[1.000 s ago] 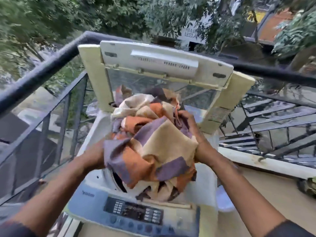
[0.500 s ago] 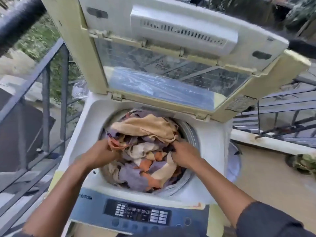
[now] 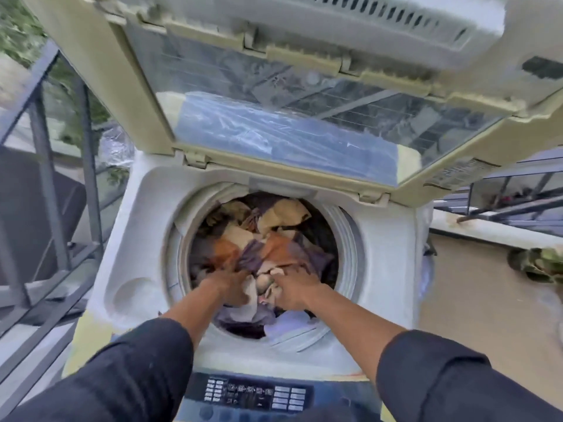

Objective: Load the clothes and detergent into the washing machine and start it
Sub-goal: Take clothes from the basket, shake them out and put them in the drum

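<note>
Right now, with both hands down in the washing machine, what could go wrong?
1. The raised lid hangs right above the arms; if bumped, it might drop onto them.
2. Pale cloth lies at the drum's near edge; it could get caught there unless pushed in.
3. The left hand and right hand press the clothes; packed too tightly, they may wash badly.

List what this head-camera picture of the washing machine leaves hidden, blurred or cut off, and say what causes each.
- Fingertips of left hand and right hand: blurred and sunk among the clothes, so the grip is unclear.
- Drum floor: covered by the clothes.
- Control panel labels: too small, and the lower part is cut off by the bottom edge.
- Lid top: cut off by the upper edge.
- Detergent: none visible.
</note>
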Demonstrator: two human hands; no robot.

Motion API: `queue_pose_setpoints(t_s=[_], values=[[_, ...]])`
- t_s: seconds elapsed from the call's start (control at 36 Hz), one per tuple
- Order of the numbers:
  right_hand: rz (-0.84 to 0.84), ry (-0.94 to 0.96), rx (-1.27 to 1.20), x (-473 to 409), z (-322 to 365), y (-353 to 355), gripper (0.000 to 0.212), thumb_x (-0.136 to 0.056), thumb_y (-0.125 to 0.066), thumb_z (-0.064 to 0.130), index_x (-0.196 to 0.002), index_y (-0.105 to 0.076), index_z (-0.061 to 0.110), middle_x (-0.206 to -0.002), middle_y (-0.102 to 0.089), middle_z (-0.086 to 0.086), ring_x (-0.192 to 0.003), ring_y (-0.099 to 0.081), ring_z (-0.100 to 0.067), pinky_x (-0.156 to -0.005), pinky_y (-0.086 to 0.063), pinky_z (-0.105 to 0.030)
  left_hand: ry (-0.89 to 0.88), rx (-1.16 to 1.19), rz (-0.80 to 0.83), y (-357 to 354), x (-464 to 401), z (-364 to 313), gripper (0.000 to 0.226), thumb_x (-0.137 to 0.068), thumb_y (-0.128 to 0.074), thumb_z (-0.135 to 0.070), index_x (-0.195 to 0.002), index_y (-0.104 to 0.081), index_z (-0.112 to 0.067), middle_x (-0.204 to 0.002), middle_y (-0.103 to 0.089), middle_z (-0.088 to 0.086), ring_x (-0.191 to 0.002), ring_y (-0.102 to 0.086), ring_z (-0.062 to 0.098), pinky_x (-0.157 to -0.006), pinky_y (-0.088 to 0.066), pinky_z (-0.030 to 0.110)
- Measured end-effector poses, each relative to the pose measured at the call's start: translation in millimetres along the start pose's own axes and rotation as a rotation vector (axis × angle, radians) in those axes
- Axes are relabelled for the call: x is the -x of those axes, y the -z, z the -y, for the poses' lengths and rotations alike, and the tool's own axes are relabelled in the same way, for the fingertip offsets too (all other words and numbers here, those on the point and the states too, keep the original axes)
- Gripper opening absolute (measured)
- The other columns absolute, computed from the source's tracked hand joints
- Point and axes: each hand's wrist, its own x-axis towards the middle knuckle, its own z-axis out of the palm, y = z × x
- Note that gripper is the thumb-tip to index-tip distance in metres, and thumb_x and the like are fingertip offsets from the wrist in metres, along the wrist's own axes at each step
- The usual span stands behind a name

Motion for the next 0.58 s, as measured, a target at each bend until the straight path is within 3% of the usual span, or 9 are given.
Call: queue_pose_setpoints(t_s=[0.14,0.19,0.22,0.25,0.28,0.33,0.36,0.47,0.58], values=[[0.226,0.045,0.097,3.7,-4.1,-13.1,0.057,-0.099,-0.035,0.056,-0.142,-0.052,0.022,-0.151,-0.049,-0.013,-0.135,-0.047,-0.039,-0.110,-0.039,-0.054,0.108,0.121,0.124,-14.8,-4.6,-11.3,0.085,-0.091,-0.072,-0.054,-0.160,-0.033,-0.023,-0.161,-0.040,0.013,-0.145,-0.044,0.035,-0.112,-0.039,0.040],[0.295,0.060,0.111,3.9,-4.5,-19.0,0.052,-0.102,-0.038,0.052,-0.141,-0.056,0.022,-0.150,-0.051,-0.010,-0.133,-0.048,-0.036,-0.110,-0.038,-0.052,0.081,0.125,0.185,-18.2,-6.3,-18.5,0.047,-0.095,-0.069,-0.049,-0.130,-0.053,-0.022,-0.128,-0.059,0.012,-0.113,-0.063,0.029,-0.090,-0.046,0.014],[0.321,0.049,0.112,3.3,-4.1,-21.3,0.051,-0.103,-0.039,0.048,-0.141,-0.056,0.020,-0.150,-0.051,-0.010,-0.133,-0.048,-0.036,-0.109,-0.038,-0.049,0.059,0.139,0.214,-21.2,-9.7,-22.2,0.028,-0.098,-0.066,-0.045,-0.110,-0.050,-0.026,-0.103,-0.059,0.005,-0.086,-0.064,0.019,-0.067,-0.043,0.000],[0.327,0.033,0.105,2.6,-3.6,-23.5,0.049,-0.103,-0.042,0.045,-0.140,-0.057,0.017,-0.149,-0.052,-0.011,-0.131,-0.049,-0.035,-0.105,-0.039,-0.045,0.036,0.122,0.224,-24.2,-15.4,-25.6,0.025,-0.099,-0.064,-0.041,-0.100,-0.042,-0.029,-0.087,-0.055,-0.001,-0.069,-0.057,0.012,-0.048,-0.041,0.003],[0.310,0.013,0.097,2.5,-2.6,-25.2,0.047,-0.101,-0.044,0.043,-0.137,-0.058,0.016,-0.146,-0.054,-0.011,-0.129,-0.051,-0.035,-0.101,-0.040,-0.042,0.032,0.144,0.210,-24.6,-14.8,-29.3,0.022,-0.099,-0.063,-0.038,-0.098,-0.042,-0.031,-0.082,-0.056,-0.004,-0.065,-0.055,0.010,-0.046,-0.042,0.005],[0.219,-0.026,0.085,3.1,-0.9,-27.5,0.043,-0.099,-0.046,0.043,-0.129,-0.062,0.017,-0.136,-0.060,-0.009,-0.125,-0.054,-0.034,-0.098,-0.042,-0.040,0.044,0.064,0.057,-23.6,-12.9,-33.1,0.016,-0.100,-0.054,-0.043,-0.110,-0.057,-0.031,-0.106,-0.070,0.000,-0.095,-0.066,0.018,-0.077,-0.053,0.020],[0.136,-0.039,0.070,2.8,-0.4,-28.2,0.039,-0.097,-0.048,0.040,-0.125,-0.065,0.017,-0.130,-0.063,-0.009,-0.122,-0.057,-0.033,-0.099,-0.044,-0.041,0.090,-0.012,-0.098,-25.0,-15.4,-30.2,0.031,-0.100,-0.050,-0.049,-0.121,-0.061,-0.029,-0.122,-0.069,0.006,-0.118,-0.062,0.029,-0.092,-0.052,0.034],[-0.242,-0.107,-0.054,1.7,-1.1,-23.9,0.044,-0.083,-0.065,0.034,-0.126,-0.060,0.023,-0.127,-0.064,-0.007,-0.121,-0.059,-0.032,-0.093,-0.047,-0.045,0.149,0.006,-0.566,-10.5,-23.7,-16.2,0.070,-0.085,-0.061,-0.063,-0.142,-0.044,-0.026,-0.143,-0.042,0.015,-0.135,-0.037,0.043,-0.090,-0.050,0.058],[-0.220,-0.156,-0.143,-1.0,-5.0,-17.2,0.075,-0.082,-0.065,0.030,-0.150,-0.033,0.026,-0.149,-0.043,-0.014,-0.135,-0.042,-0.039,-0.106,-0.040,-0.061,0.191,0.113,-0.430,-2.2,-46.6,4.7,0.111,-0.080,-0.069,-0.067,-0.160,0.003,-0.041,-0.169,0.003,0.010,-0.145,-0.031,0.044,-0.102,-0.046,0.056]])
